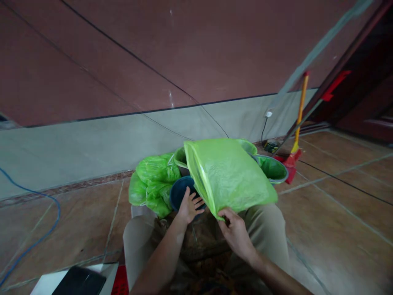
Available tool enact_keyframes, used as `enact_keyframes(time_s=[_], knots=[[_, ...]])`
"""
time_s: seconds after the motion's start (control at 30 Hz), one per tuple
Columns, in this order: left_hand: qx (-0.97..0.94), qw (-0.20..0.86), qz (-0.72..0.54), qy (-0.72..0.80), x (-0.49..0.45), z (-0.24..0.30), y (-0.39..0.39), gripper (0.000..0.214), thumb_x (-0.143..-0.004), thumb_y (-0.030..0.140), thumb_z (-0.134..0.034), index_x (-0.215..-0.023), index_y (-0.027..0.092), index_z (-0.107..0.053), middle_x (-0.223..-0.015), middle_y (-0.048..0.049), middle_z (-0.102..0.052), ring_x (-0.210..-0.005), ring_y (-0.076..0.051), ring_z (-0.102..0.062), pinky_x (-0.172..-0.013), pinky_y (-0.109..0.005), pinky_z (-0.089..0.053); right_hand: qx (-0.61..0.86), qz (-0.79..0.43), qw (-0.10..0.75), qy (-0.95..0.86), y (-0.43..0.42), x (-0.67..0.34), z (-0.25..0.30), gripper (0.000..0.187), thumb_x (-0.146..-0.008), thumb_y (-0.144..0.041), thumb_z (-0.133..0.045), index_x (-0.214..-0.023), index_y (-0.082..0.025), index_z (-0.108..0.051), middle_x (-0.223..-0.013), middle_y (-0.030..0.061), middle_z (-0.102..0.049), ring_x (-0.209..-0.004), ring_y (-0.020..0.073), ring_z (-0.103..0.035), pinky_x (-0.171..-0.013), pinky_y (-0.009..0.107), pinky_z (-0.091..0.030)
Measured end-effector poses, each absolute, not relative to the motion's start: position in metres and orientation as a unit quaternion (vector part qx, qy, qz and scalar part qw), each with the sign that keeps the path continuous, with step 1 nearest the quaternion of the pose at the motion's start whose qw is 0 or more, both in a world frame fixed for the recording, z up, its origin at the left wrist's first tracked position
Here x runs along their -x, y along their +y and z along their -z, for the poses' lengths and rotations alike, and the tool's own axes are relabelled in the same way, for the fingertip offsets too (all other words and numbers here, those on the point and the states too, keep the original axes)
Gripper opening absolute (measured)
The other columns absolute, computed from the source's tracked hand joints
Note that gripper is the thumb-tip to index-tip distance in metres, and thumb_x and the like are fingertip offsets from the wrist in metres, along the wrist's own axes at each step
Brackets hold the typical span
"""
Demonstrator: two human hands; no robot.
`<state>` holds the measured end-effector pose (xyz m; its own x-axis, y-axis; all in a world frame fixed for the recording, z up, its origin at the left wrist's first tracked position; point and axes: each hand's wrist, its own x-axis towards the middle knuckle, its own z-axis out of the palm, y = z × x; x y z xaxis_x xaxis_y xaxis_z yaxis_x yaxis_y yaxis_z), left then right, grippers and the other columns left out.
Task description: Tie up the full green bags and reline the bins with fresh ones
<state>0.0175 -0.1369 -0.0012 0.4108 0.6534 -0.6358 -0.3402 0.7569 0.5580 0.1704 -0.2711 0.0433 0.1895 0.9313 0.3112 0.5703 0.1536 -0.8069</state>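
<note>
Green bag (227, 174): thin translucent plastic, glossy, creased. Blue bucket (181, 190): smooth matt plastic. Floor (337, 229): glazed tile, slight sheen.

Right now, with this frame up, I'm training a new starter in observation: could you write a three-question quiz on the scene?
1. True or false: the right hand pinches the lower corner of the green bag.
2. What does the left hand touch? A) the blue cable B) the dark blue bin C) the yellow-handled broom
3. Fill in: the far-right bin is lined with a ___ bag.
Key: 1 true; 2 B; 3 green.
</note>
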Motion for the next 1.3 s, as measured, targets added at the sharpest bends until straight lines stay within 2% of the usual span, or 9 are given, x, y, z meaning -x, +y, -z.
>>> enact_keyframes(time_s=[0.13, 0.47, 0.63, 0.8, 0.93, 1.03, 1.13, 1.23, 1.3], knots=[[-0.232, 0.812, -0.263, 0.466, -0.035, -0.004, -0.123, 0.077, -0.084, 0.067, -0.049, -0.144, 0.020, -0.035, -0.128, -0.0148, -0.058, -0.110, -0.025, -0.059, -0.082, -0.036, -0.049, 0.623, -0.216, 0.454, -0.599, -0.275, -0.160, -0.047, 0.009, -0.083, -0.019, -0.050, -0.079, -0.023, -0.058, -0.075, 0.0013, -0.059, -0.072, 0.0183, -0.057, -0.069, 0.028, -0.045], [-0.242, 0.887, -0.240, 0.311, -0.067, -0.057, -0.095, 0.071, -0.088, 0.068, -0.042, -0.129, 0.013, -0.057, -0.106, -0.0152, -0.072, -0.098, -0.028, -0.068, -0.089, -0.040, -0.051, 0.621, -0.323, 0.437, -0.565, -0.282, -0.138, -0.046, 0.008, -0.081, -0.023, -0.054, -0.074, -0.022, -0.055, -0.068, -0.0023, -0.051, -0.066, 0.0160, -0.049, -0.063, 0.026, -0.039], [-0.225, 0.884, -0.229, 0.339, -0.065, -0.066, -0.108, 0.061, -0.091, 0.058, -0.042, -0.122, 0.011, -0.064, -0.095, -0.0136, -0.075, -0.092, -0.028, -0.070, -0.088, -0.040, -0.053, 0.610, -0.401, 0.450, -0.514, -0.284, -0.131, -0.044, 0.013, -0.082, -0.030, -0.054, -0.072, -0.021, -0.053, -0.067, -0.0022, -0.052, -0.067, 0.0155, -0.049, -0.063, 0.026, -0.040], [-0.232, 0.886, -0.275, 0.293, -0.045, -0.074, -0.119, 0.068, -0.088, 0.068, -0.040, -0.118, 0.012, -0.066, -0.096, -0.0127, -0.075, -0.095, -0.028, -0.070, -0.090, -0.041, -0.052, 0.612, -0.446, 0.471, -0.451, -0.287, -0.126, -0.032, 0.016, -0.078, -0.034, -0.057, -0.071, -0.021, -0.054, -0.066, -0.0018, -0.054, -0.067, 0.0152, -0.049, -0.062, 0.026, -0.040], [-0.285, 0.855, -0.333, 0.278, -0.032, -0.086, -0.128, 0.064, -0.079, 0.068, -0.057, -0.113, 0.014, -0.067, -0.097, -0.0103, -0.075, -0.094, -0.025, -0.069, -0.089, -0.037, -0.052, 0.615, -0.469, 0.462, -0.434, -0.284, -0.122, -0.023, 0.015, -0.075, -0.034, -0.058, -0.071, -0.020, -0.057, -0.067, -0.0011, -0.055, -0.067, 0.0153, -0.050, -0.063, 0.026, -0.041], [-0.356, 0.795, -0.379, 0.313, -0.030, -0.091, -0.133, 0.051, -0.069, 0.043, -0.078, -0.110, 0.015, -0.068, -0.095, -0.0058, -0.075, -0.087, -0.020, -0.069, -0.084, -0.030, -0.051, 0.613, -0.479, 0.446, -0.443, -0.283, -0.118, -0.019, 0.012, -0.075, -0.031, -0.057, -0.072, -0.019, -0.056, -0.067, -0.0012, -0.054, -0.067, 0.0148, -0.050, -0.064, 0.026, -0.041], [-0.398, 0.727, -0.425, 0.363, -0.031, -0.090, -0.134, 0.047, -0.061, 0.021, -0.079, -0.107, 0.015, -0.068, -0.087, -0.0028, -0.075, -0.077, -0.017, -0.068, -0.076, -0.027, -0.049, 0.611, -0.487, 0.396, -0.482, -0.290, -0.119, -0.034, 0.011, -0.074, -0.026, -0.062, -0.082, -0.019, -0.060, -0.071, -0.0021, -0.056, -0.065, 0.0128, -0.048, -0.063, 0.026, -0.040], [-0.420, 0.684, -0.444, 0.398, -0.031, -0.086, -0.131, 0.044, -0.059, 0.016, -0.071, -0.103, 0.014, -0.070, -0.082, -0.0022, -0.074, -0.072, -0.017, -0.067, -0.072, -0.027, -0.049, 0.597, -0.511, 0.311, -0.535, -0.306, -0.133, -0.083, 0.046, -0.074, -0.026, -0.069, -0.119, -0.023, -0.059, -0.070, -0.0044, -0.057, -0.056, 0.0115, -0.046, -0.056, 0.025, -0.038], [-0.441, 0.670, -0.439, 0.405, -0.029, -0.082, -0.129, 0.044, -0.059, 0.015, -0.067, -0.102, 0.014, -0.071, -0.083, -0.0023, -0.074, -0.073, -0.017, -0.067, -0.071, -0.027, -0.048, 0.569, -0.530, 0.308, -0.548, -0.315, -0.151, -0.127, 0.044, -0.083, -0.034, -0.064, -0.126, -0.027, -0.056, -0.068, -0.0040, -0.057, -0.059, 0.0134, -0.052, -0.056, 0.025, -0.040]])
